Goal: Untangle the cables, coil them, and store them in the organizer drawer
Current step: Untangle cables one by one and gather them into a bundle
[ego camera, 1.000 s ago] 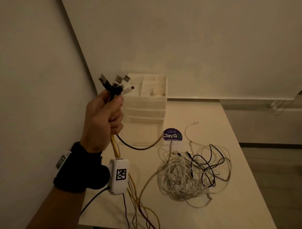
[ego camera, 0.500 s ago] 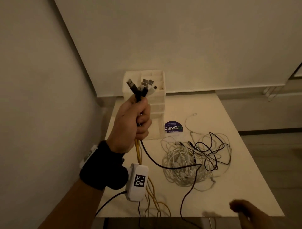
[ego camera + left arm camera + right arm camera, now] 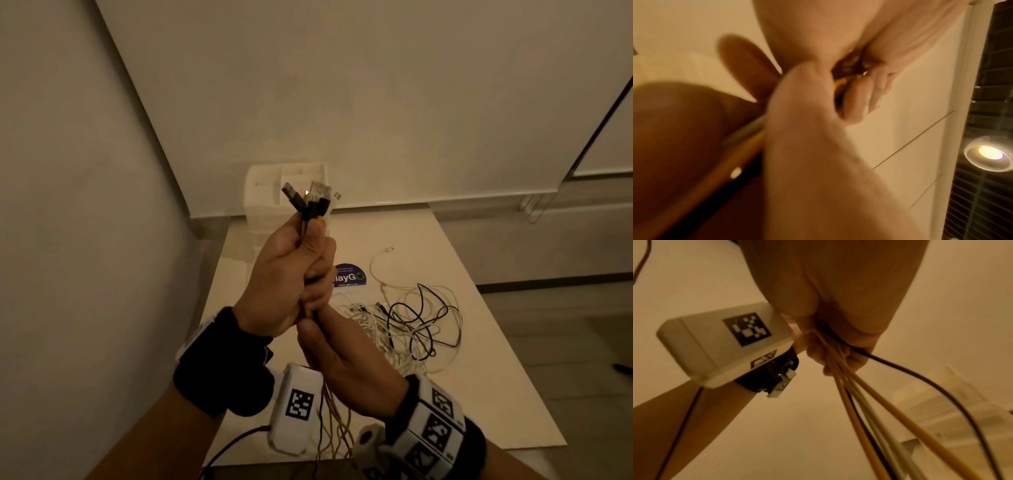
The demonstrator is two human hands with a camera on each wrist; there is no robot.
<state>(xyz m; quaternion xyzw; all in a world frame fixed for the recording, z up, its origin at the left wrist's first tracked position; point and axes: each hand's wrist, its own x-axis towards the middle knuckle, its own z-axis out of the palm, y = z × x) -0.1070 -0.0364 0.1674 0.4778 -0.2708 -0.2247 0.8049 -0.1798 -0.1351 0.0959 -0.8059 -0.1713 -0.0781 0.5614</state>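
My left hand (image 3: 291, 274) is raised above the table and grips a bundle of cables (image 3: 310, 205), its USB plug ends fanning out above the fist. Directly under it my right hand (image 3: 339, 346) grips the same bundle; yellow, black and white strands (image 3: 859, 394) hang down from that fist past the table's front edge. A tangled heap of white and black cables (image 3: 407, 325) lies on the white table (image 3: 479, 377) to the right of my hands. The white organizer drawer unit (image 3: 263, 192) stands at the table's back left, partly behind the plugs.
A round dark sticker (image 3: 349, 275) lies on the table between the organizer and the heap. Walls close in at the left and back. The table's right edge drops to the floor (image 3: 565, 342). A ceiling lamp (image 3: 989, 152) shows in the left wrist view.
My left hand with the bundle has shifted toward the centre. My right hand came up from the lower right and took hold of the cables just under the left fist.
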